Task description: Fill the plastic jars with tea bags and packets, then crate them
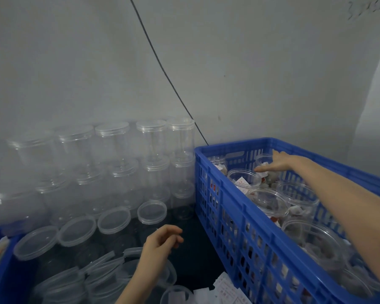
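A blue slatted crate (235, 218) on the right holds several clear plastic jars without lids (270, 201), filled with tea bags and packets. My right hand (278, 162) reaches over the crate's far end with fingers extended, above a jar at the back (242, 176); it holds nothing. My left hand (162, 240) hovers low in the middle with loosely curled fingers, empty, above a heap of clear lids (113, 219). Stacked lidded empty jars (154, 137) stand against the wall on the left.
A second blue bin (0, 270) with red-and-white packets sits at the bottom left. Loose packets (226, 288) and an open jar (176, 295) lie at the bottom centre on a dark surface. A black cable (162, 69) runs down the grey wall.
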A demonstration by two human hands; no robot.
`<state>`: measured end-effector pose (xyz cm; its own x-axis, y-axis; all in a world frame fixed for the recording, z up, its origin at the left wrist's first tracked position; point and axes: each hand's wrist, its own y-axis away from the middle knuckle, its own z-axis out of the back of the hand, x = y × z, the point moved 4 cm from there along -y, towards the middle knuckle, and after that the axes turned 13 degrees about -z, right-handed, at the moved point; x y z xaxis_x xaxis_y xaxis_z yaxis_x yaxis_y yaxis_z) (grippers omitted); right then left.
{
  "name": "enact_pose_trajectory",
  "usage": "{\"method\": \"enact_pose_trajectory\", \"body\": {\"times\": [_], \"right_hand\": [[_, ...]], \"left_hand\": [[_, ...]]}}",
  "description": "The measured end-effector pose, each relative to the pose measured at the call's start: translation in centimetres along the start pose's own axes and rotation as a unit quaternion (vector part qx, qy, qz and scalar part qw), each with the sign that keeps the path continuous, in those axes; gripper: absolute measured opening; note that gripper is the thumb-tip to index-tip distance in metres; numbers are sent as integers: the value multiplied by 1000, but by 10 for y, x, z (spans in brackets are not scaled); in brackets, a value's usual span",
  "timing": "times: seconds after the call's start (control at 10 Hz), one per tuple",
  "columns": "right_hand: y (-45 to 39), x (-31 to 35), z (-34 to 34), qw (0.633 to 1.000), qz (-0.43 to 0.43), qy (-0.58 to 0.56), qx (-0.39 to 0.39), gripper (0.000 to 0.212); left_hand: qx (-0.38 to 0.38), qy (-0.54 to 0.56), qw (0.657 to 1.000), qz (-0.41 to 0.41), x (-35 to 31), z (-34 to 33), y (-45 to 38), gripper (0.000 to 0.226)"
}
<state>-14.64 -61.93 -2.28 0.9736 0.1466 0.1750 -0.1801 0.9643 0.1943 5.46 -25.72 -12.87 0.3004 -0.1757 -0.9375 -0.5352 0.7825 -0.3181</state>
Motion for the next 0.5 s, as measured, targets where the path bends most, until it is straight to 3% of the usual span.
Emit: {"method": "enact_pose_trajectory", "body": {"times": [0.3,0.5], "right_hand": [[7,-1,13,999,18,-33,-16,112],[49,42,32,983,133,-70,-102,78]], "left_hand": [[-27,17,999,-1,-6,9,2,30],[-42,38,998,-21,-22,22,7,30]]}}
